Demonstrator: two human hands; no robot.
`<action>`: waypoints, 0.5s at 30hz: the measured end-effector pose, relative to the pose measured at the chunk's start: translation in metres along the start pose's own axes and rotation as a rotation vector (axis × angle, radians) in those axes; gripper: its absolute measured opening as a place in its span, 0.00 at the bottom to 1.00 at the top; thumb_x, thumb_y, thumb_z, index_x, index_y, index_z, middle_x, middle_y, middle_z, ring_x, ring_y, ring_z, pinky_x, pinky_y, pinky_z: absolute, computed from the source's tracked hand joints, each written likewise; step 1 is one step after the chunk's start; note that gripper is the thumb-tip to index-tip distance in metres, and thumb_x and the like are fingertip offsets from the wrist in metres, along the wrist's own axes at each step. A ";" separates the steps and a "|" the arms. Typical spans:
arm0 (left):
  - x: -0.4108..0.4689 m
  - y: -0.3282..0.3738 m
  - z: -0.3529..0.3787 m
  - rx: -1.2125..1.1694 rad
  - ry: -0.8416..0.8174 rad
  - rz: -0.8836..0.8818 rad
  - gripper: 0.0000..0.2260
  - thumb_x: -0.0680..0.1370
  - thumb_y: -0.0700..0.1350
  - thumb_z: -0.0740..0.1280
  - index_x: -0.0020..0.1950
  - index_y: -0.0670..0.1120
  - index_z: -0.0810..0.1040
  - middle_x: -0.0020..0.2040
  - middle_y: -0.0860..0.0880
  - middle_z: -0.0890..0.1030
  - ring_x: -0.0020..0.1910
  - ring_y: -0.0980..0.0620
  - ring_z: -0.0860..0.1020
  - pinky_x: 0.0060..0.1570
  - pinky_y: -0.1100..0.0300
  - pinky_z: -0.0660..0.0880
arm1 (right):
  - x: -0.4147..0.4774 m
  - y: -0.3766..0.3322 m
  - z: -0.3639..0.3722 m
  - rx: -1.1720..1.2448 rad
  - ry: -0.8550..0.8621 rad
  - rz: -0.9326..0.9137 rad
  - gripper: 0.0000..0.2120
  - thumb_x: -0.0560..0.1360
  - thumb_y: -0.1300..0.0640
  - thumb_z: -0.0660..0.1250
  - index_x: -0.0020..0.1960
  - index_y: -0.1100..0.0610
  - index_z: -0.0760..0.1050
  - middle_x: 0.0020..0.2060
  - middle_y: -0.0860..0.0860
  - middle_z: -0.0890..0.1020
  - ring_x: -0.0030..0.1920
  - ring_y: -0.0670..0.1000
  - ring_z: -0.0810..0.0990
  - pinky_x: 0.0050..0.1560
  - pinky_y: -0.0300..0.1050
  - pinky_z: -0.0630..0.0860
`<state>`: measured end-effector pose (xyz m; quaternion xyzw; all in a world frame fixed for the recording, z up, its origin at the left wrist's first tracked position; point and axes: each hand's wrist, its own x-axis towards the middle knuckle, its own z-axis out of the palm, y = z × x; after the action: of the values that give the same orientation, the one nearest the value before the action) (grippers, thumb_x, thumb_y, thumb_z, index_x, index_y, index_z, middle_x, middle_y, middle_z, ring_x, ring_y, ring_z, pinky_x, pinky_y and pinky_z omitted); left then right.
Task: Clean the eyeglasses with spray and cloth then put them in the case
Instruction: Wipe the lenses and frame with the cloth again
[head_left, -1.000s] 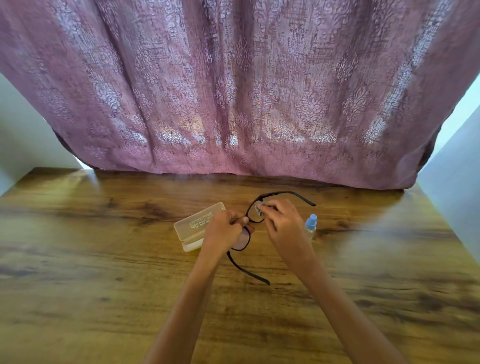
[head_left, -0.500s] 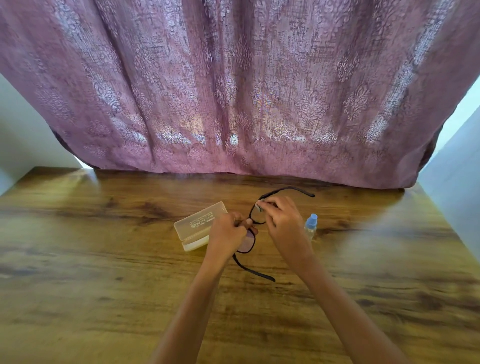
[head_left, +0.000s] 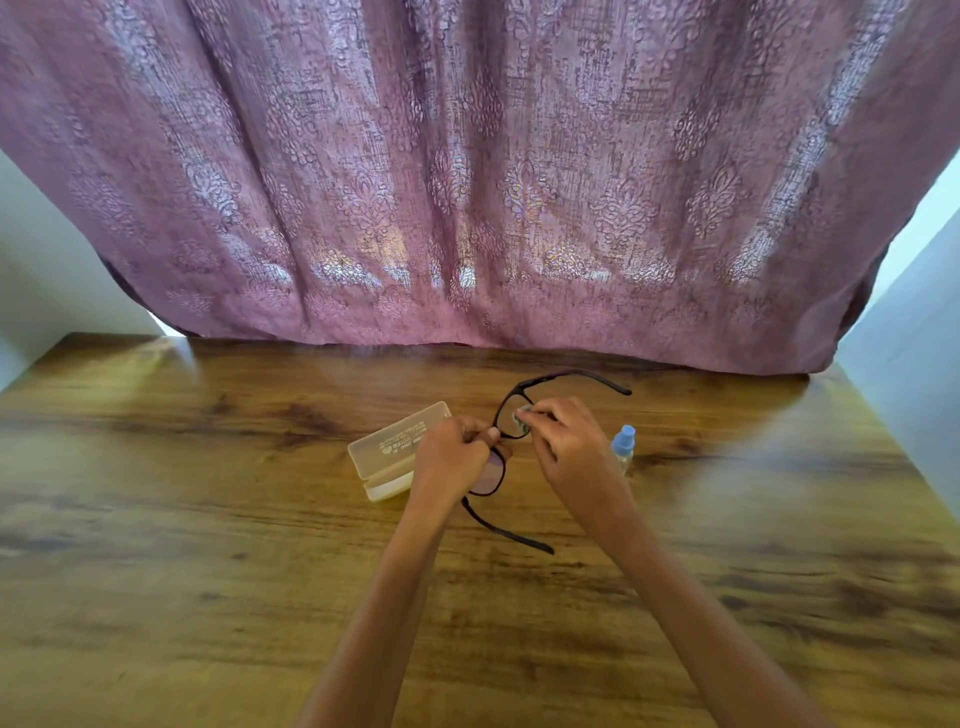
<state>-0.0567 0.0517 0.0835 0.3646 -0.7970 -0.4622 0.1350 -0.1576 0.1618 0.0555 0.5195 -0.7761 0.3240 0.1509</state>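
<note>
Left hand (head_left: 452, 460) is curled round the eyeglasses (head_left: 492, 475) near the bridge, holding them above the table (head_left: 208, 545); right hand (head_left: 569, 449) pinches a small pale cloth (head_left: 521, 422) against the far lens, so probably the wiping step; both temples are unfolded. Case (head_left: 397, 447) lies on the table just behind the left hand; it looks closed, but the hand hides one end. Spray bottle (head_left: 622, 449) stands upright just beside the right wrist, blue cap on.

Risks, as judgement:
- The bottle is close to the right wrist; a wide wipe or a quick pull back could tip it over.
- The left hand's fingers sit right by the near lens; they could smear it, and it would need another wipe.
- The cloth is mostly buried in the fingers; a bare fingertip could touch the glass.
- The frame is held at one spot only; hard rubbing could twist it or slip it out of the grip.
- The case likely needs a free hand to open; laying the glasses lens-down meanwhile would dirty them again.
</note>
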 end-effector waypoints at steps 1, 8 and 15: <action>0.000 0.000 0.000 -0.002 -0.001 -0.001 0.13 0.78 0.45 0.65 0.35 0.52 0.82 0.37 0.56 0.83 0.37 0.62 0.75 0.32 0.72 0.66 | 0.001 0.000 0.000 -0.009 0.013 0.009 0.12 0.69 0.73 0.69 0.51 0.65 0.81 0.44 0.56 0.80 0.44 0.55 0.78 0.48 0.40 0.71; 0.004 -0.006 0.007 0.022 -0.009 -0.008 0.09 0.77 0.43 0.65 0.41 0.48 0.84 0.39 0.49 0.84 0.41 0.53 0.79 0.36 0.62 0.70 | -0.007 -0.008 0.003 0.057 -0.014 -0.032 0.08 0.74 0.66 0.66 0.50 0.64 0.81 0.43 0.54 0.80 0.46 0.52 0.76 0.49 0.37 0.70; 0.005 -0.010 0.013 0.048 -0.001 0.027 0.09 0.77 0.43 0.65 0.41 0.48 0.84 0.40 0.50 0.84 0.41 0.53 0.79 0.36 0.61 0.70 | 0.006 -0.005 0.004 -0.023 0.067 0.023 0.10 0.70 0.71 0.69 0.50 0.65 0.81 0.42 0.57 0.81 0.43 0.55 0.78 0.46 0.42 0.75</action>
<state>-0.0624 0.0537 0.0674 0.3566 -0.8130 -0.4411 0.1319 -0.1546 0.1541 0.0578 0.4979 -0.7800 0.3341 0.1790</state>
